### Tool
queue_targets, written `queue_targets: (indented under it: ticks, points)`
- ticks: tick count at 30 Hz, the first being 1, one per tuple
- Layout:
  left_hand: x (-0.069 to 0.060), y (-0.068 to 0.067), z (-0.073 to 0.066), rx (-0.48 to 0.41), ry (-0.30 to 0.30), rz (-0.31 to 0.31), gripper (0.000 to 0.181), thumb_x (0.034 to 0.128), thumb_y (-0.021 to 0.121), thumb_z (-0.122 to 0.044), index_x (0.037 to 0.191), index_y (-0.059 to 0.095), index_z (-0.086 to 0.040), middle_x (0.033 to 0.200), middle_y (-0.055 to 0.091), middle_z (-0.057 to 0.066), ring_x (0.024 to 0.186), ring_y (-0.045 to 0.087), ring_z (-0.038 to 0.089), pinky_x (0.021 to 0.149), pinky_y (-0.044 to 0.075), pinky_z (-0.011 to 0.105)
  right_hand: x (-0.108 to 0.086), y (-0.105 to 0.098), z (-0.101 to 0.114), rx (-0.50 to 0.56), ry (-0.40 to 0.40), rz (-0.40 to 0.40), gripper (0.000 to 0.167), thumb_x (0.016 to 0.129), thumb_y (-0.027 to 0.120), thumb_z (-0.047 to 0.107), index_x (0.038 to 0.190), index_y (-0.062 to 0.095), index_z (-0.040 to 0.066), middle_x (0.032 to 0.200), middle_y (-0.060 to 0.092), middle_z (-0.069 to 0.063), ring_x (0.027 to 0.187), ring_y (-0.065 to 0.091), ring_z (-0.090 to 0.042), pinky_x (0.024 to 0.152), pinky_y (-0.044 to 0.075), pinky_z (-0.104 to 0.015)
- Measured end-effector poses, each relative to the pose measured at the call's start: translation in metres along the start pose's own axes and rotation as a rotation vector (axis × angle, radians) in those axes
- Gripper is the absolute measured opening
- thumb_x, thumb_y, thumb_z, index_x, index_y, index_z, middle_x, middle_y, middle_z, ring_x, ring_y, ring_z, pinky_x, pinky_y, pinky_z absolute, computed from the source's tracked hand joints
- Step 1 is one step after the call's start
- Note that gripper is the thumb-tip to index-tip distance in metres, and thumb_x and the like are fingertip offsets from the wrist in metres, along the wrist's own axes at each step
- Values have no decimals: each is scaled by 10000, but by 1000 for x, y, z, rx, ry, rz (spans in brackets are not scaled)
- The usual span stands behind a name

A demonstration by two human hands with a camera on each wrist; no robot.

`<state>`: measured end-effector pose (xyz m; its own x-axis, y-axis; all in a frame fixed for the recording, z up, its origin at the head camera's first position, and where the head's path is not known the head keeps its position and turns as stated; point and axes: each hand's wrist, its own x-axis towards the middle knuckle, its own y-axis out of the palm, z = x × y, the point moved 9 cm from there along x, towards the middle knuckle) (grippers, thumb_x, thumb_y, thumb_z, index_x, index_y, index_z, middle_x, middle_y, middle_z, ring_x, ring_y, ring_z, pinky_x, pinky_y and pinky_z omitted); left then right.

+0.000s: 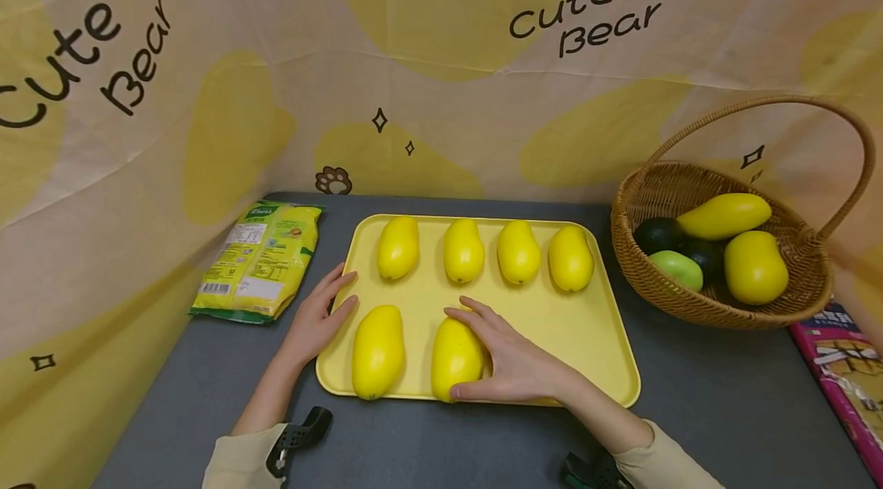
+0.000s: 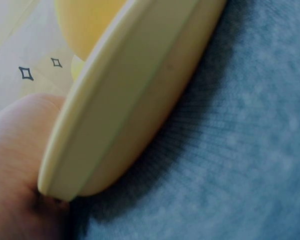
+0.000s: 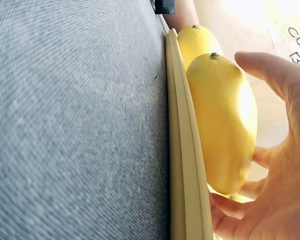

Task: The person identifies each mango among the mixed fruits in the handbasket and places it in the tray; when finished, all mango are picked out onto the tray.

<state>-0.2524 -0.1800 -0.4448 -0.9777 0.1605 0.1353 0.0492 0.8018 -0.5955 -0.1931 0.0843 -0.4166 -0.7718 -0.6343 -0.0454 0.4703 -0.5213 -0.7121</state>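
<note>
Yellow mangoes lie on a pale yellow tray (image 1: pixel 552 343), several in a back row and two in front. My right hand (image 1: pixel 513 362) spans the front mango on the right (image 1: pixel 455 359), thumb at its near end and fingers round its far end. That mango (image 3: pixel 222 125) rests on the tray in the right wrist view, with a gap between it and the palm. My left hand (image 1: pixel 320 320) rests at the tray's left rim, fingers and thumb reaching over the edge. Beside it lies the front-left mango (image 1: pixel 378 355). In the left wrist view the tray's side hides part of the hand.
A wicker basket (image 1: pixel 628 267) with a tall handle stands at the right, holding yellow, dark and green produce. A yellow-green packet (image 1: pixel 262 263) lies at the left. A magenta packet (image 1: pixel 845 382) lies at the right edge. Printed cloth (image 1: pixel 441 52) hangs behind the grey table (image 1: pixel 386 443).
</note>
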Motion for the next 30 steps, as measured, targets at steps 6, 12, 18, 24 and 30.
queue_targets:
  ticks: [6,12,18,24,30]
  points:
    - [0,1,-1,-1,3,4,472,1007,558,-207,1431,475,-18,1573,263,168,1427,253,377,1102,280,556,-1,0,-1,-6,11,-18,984,731,712,675,1536,276,314,1607,176,-24,1427,245,-200,1081,339,-500]
    - [1,2,0,3,9,4,469,1007,560,-212,1428,480,-21,1570,267,170,1424,259,379,1100,284,553,-6,-7,-1,5,5,-60,977,750,733,620,1538,283,257,1602,188,-63,1436,240,-234,1092,317,-526]
    - [2,3,2,-3,7,1,468,1007,561,-211,1430,481,-28,1572,267,164,1426,257,373,1100,290,547,-17,-36,-7,53,-11,-217,793,809,770,442,1475,410,206,1542,328,-70,1281,458,-270,875,517,-405]
    - [1,2,1,14,1,2,469,1012,553,-221,1431,478,-25,1571,267,171,1424,255,386,1097,284,560,-35,-78,-10,132,-49,-333,500,876,748,230,1339,565,180,1386,513,10,1128,566,-268,805,547,-351]
    - [0,-1,-1,18,10,-3,467,1013,551,-213,1426,477,-11,1564,271,187,1419,257,398,1092,286,567,-57,-124,-17,224,-31,-362,261,941,655,107,1201,662,114,1219,630,-32,1060,611,-225,836,543,-310]
